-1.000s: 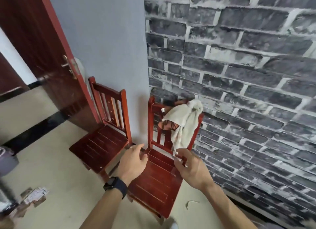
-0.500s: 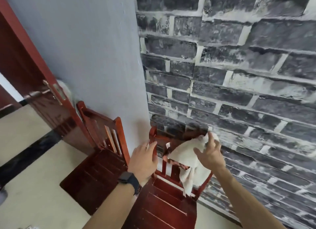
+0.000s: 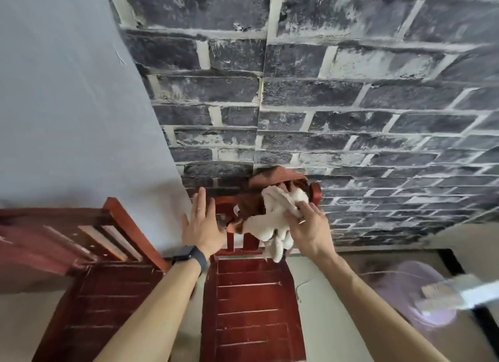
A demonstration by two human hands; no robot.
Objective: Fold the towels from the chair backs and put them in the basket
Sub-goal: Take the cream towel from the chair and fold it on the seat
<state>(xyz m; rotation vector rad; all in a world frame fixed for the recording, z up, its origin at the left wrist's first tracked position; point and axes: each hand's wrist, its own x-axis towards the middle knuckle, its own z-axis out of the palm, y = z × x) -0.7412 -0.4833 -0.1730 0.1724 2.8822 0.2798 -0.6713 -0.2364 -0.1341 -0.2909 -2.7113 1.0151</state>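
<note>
Dark grey painted-brick wallpaper with pale mortar lines fills the upper right; a vertical seam runs down it, and its left edge is ragged and peeling where it meets the plain light grey wall. Beige glossy floor tiles lie below. A black strip borders the floor tiles at right. Blurred translucent lilac round object sits on the floor low right; type unclear. A blurred white-and-grey bar-shaped thing crosses in front of it, reaching the right frame edge. Black smartwatch with a dark band circles one wrist. Thin ring on one finger.
</note>
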